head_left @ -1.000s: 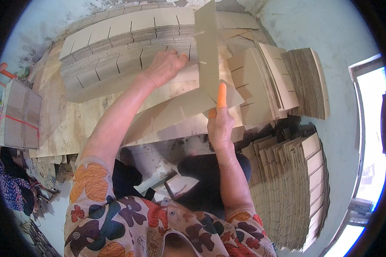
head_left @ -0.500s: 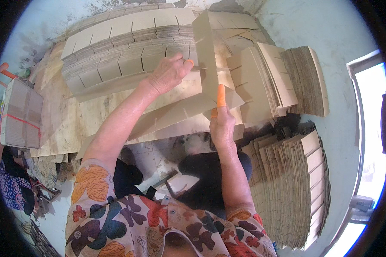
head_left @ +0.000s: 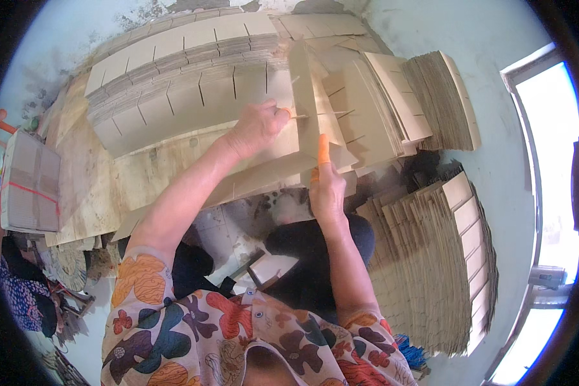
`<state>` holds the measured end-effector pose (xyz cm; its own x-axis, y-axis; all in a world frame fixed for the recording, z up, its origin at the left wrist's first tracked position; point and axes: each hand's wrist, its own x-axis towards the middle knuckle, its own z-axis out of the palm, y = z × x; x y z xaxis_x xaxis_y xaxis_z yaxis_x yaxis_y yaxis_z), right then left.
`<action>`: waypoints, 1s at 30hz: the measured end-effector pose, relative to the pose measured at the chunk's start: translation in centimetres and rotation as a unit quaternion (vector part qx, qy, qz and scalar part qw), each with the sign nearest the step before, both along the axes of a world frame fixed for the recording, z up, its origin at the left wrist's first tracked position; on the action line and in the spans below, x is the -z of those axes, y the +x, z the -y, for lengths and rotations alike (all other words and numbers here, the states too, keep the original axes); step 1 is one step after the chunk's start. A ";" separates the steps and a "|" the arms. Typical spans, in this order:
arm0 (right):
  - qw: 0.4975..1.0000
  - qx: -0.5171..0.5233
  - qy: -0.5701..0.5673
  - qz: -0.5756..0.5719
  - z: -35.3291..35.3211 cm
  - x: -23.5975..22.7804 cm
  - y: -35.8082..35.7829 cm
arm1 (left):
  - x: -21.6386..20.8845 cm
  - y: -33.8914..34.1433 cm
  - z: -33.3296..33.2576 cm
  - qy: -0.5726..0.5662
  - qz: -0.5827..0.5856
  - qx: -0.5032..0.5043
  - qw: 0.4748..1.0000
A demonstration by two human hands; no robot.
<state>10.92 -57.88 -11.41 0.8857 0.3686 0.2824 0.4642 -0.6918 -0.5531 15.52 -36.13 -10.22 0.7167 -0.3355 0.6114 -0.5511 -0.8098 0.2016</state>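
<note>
A slotted cardboard strip [head_left: 305,96] stands on edge, running away from me, with other slotted strips crossing it. My right hand [head_left: 328,190], orange covers on its fingers, grips its near end; the index finger lies along its side. A long cardboard strip [head_left: 257,175] crosses near that hand and stretches left along the table edge. Farther in, my left hand [head_left: 260,127] is closed at the thin edge of another crossing strip, left of the standing one. Its fingertips are partly hidden.
A long stack of slotted cardboard [head_left: 186,96] lies at the back of the wooden table [head_left: 154,177]. More cardboard stacks [head_left: 441,96] lean at the right, and a tall stack [head_left: 418,270] stands below. A taped box [head_left: 31,183] sits at the left. Another person's patterned clothing [head_left: 19,283] shows at far left.
The view has shifted slightly. My left hand has come nearer the standing strip, and the strip at its fingers now shows edge-on. My right hand keeps its grip on the near end.
</note>
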 end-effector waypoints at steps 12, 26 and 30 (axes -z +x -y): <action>0.999 -0.002 0.001 -0.045 -0.6 0.9 -0.7 | -4.1 5.6 -6.1 0.037 -0.265 -0.199 0.943; 0.999 -0.029 0.032 0.009 -1.0 1.0 -0.1 | 2.7 8.3 -8.8 0.138 -0.141 -0.234 0.952; 0.999 -0.032 0.041 0.016 -0.9 1.2 -0.3 | 1.0 7.3 -7.7 0.144 -0.162 -0.224 0.950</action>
